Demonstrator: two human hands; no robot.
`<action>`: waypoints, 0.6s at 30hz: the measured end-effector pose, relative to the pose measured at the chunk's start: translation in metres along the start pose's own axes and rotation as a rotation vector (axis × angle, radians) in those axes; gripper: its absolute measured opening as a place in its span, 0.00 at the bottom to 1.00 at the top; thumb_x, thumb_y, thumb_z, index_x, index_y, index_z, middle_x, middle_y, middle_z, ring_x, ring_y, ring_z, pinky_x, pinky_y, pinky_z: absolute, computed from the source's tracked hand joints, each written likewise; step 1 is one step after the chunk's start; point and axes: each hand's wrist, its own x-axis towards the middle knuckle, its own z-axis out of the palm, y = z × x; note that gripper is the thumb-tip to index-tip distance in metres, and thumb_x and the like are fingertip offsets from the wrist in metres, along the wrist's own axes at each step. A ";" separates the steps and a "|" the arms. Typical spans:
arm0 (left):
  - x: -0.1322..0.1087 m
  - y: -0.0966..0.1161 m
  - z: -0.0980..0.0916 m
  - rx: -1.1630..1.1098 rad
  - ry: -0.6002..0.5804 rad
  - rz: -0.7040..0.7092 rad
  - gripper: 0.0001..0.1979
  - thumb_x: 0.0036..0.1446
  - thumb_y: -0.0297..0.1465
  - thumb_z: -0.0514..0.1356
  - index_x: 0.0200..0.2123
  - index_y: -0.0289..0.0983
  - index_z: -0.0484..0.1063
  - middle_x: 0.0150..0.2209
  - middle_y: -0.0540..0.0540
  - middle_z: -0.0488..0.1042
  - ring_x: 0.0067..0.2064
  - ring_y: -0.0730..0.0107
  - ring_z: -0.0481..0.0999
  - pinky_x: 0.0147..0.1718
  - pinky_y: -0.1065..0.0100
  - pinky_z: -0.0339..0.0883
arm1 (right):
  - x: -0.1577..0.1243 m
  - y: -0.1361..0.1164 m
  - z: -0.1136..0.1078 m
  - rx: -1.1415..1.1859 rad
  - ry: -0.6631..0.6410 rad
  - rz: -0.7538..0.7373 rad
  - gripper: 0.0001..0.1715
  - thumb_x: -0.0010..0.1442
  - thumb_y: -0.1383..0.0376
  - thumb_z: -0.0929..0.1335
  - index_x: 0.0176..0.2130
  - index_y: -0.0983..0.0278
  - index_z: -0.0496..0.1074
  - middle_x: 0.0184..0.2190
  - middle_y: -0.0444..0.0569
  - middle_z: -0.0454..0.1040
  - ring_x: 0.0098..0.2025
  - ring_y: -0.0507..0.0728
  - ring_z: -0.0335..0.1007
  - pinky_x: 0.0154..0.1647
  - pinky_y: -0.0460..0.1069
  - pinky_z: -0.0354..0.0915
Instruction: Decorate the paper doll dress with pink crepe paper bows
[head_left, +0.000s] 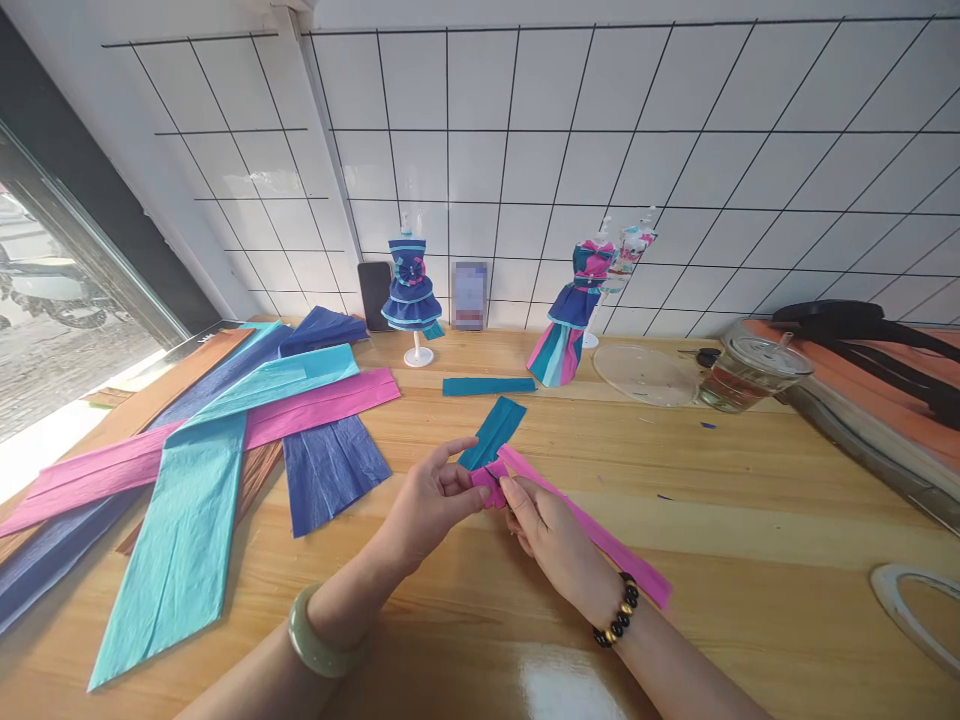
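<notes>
A small folded piece of pink crepe paper (487, 482) is pinched between my two hands, just above the table. My left hand (435, 500) grips its left side with thumb and fingers. On its right side, the thumb and fingers of my right hand (541, 520) close together; a thin dark line shows there, too small to make out. A long pink crepe paper strip (630, 562) lies under and beyond my right hand. Behind my fingertips is a short teal paper strip (499, 425), with another teal strip (487, 386) farther back.
Long turquoise (196, 520), pink, blue and brown crepe strips overlap at the left. Miniature dress stands, one in a blue dress (411, 285) and one in a multicoloured dress (576, 310), line the tiled wall. At right are a clear plate (643, 376), a lidded glass cup (754, 375) and scraps.
</notes>
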 end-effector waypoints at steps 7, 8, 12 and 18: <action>0.002 -0.003 -0.002 -0.031 -0.001 -0.011 0.31 0.41 0.31 0.65 0.50 0.34 0.62 0.22 0.54 0.70 0.26 0.72 0.71 0.32 0.67 0.63 | 0.000 0.001 0.001 -0.017 -0.007 0.003 0.25 0.62 0.48 0.53 0.28 0.61 0.62 0.19 0.42 0.57 0.21 0.51 0.54 0.19 0.45 0.52; 0.002 -0.003 -0.002 -0.038 -0.006 -0.008 0.31 0.41 0.31 0.65 0.50 0.34 0.62 0.22 0.54 0.71 0.26 0.72 0.71 0.32 0.67 0.63 | 0.000 0.000 0.000 -0.022 -0.010 -0.001 0.25 0.62 0.48 0.53 0.28 0.62 0.62 0.19 0.42 0.57 0.21 0.51 0.53 0.19 0.45 0.51; 0.003 -0.003 -0.003 -0.057 -0.024 0.010 0.29 0.43 0.31 0.65 0.50 0.34 0.62 0.25 0.51 0.73 0.27 0.71 0.72 0.32 0.67 0.64 | -0.001 -0.001 -0.001 -0.029 -0.022 -0.008 0.26 0.62 0.49 0.53 0.27 0.63 0.63 0.20 0.42 0.59 0.20 0.50 0.53 0.18 0.45 0.51; 0.004 -0.006 -0.003 -0.066 -0.033 0.025 0.29 0.43 0.29 0.65 0.50 0.34 0.61 0.25 0.51 0.73 0.27 0.71 0.72 0.33 0.67 0.64 | -0.002 -0.002 0.000 -0.034 -0.014 0.001 0.26 0.62 0.48 0.54 0.29 0.64 0.65 0.19 0.40 0.58 0.20 0.48 0.52 0.18 0.44 0.50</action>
